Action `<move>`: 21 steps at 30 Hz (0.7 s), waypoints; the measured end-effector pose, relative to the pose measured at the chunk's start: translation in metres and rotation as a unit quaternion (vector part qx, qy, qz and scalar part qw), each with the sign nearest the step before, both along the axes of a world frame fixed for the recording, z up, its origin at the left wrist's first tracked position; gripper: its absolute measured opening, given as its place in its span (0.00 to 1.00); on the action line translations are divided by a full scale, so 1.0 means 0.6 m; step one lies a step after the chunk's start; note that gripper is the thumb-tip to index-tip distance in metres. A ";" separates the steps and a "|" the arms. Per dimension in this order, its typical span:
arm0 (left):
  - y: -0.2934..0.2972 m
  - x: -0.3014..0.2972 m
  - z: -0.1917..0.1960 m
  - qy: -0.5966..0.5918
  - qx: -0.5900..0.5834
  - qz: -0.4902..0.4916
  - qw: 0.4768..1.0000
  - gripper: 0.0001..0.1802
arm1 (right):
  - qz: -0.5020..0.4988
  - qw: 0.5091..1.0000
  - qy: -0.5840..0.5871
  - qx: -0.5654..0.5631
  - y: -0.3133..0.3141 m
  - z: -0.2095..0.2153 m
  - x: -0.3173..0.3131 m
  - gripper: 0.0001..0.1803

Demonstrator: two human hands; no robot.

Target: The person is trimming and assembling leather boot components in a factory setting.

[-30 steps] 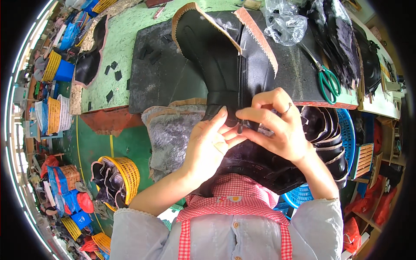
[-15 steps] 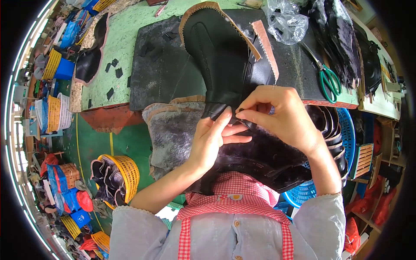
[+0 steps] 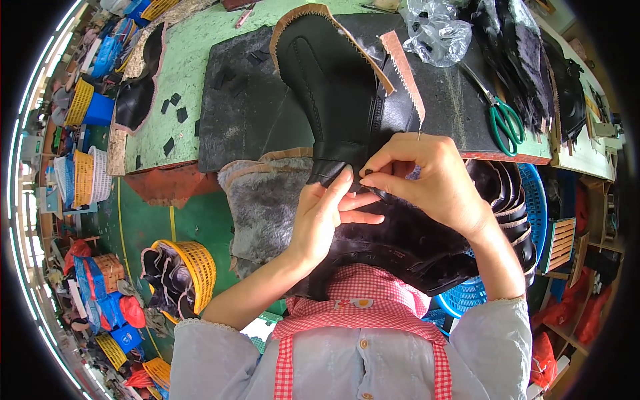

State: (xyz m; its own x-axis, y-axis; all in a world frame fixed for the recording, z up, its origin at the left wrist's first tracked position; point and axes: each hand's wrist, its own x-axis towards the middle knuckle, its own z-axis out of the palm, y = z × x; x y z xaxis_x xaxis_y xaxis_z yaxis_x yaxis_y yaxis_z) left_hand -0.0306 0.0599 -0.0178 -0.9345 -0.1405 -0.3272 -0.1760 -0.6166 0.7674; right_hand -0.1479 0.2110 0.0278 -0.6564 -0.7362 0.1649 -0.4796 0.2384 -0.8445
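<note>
A black leather boot upper [image 3: 337, 87] with a brown saw-toothed edge extends from my hands over the table. My left hand [image 3: 319, 217] grips its near end, the thumb on top of the folded strap-like band [image 3: 328, 170] and other fingers spread beneath. Beside that thumb, the thumb and forefinger of my right hand [image 3: 427, 177] pinch a tiny dark piece [image 3: 368, 173] against the band; its kind is too small to tell. Fleece-lined pieces [image 3: 267, 207], grey and dark, lie across my lap under both hands.
A black mat [image 3: 233, 113] covers part of the green table [image 3: 183, 60]. Green-handled scissors [image 3: 507, 127] and a clear plastic bag [image 3: 437, 33] lie right. A blue basket [image 3: 533, 200] of black pieces stands at my right, a yellow basket [image 3: 200, 267] at my left.
The boot upper has shifted slightly to the left. Both hands keep their hold, with only small finger movements at the band; the dark piece shows a little more.
</note>
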 end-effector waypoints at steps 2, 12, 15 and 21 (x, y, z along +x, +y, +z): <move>0.000 0.000 -0.001 0.002 -0.001 -0.003 1.000 0.18 | -0.002 1.000 -0.003 -0.002 0.001 -0.001 0.001 0.05; 0.004 -0.008 0.011 0.000 -0.026 0.005 1.000 0.18 | -0.001 0.999 -0.017 -0.028 0.002 -0.001 -0.005 0.05; 0.003 -0.009 0.006 -0.004 -0.039 0.003 0.999 0.18 | -0.002 0.999 -0.041 -0.034 0.004 -0.001 -0.006 0.06; -0.007 -0.008 -0.015 0.048 -0.043 -0.042 0.997 0.18 | 0.029 0.995 0.067 -0.065 0.008 -0.007 -0.004 0.07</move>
